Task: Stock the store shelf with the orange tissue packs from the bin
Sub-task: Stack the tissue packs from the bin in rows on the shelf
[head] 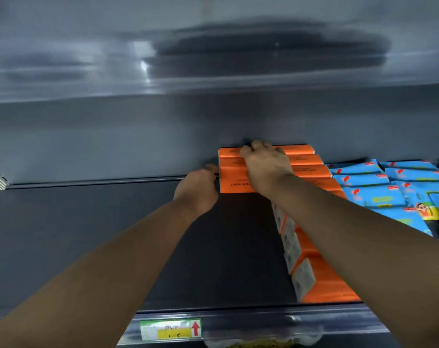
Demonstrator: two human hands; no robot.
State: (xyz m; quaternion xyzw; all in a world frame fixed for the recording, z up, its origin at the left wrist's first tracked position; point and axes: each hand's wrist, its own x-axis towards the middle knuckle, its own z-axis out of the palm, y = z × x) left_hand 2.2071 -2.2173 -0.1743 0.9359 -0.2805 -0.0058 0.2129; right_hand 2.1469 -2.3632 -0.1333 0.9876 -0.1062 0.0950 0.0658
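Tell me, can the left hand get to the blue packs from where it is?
Probably not easily. The left hand sits at the left end of the orange tissue packs, and that row plus the right arm lie between it and the blue packs.

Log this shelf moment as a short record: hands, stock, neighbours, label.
left hand: at the left end of the orange packs, fingers curled; grip unclear
right hand: on top of the back packs, fingers curled over the rearmost one
orange packs: lined up from the shelf front to the back wall
blue packs: directly right of the orange ones
price label: on the shelf's front rail
bin: not in view
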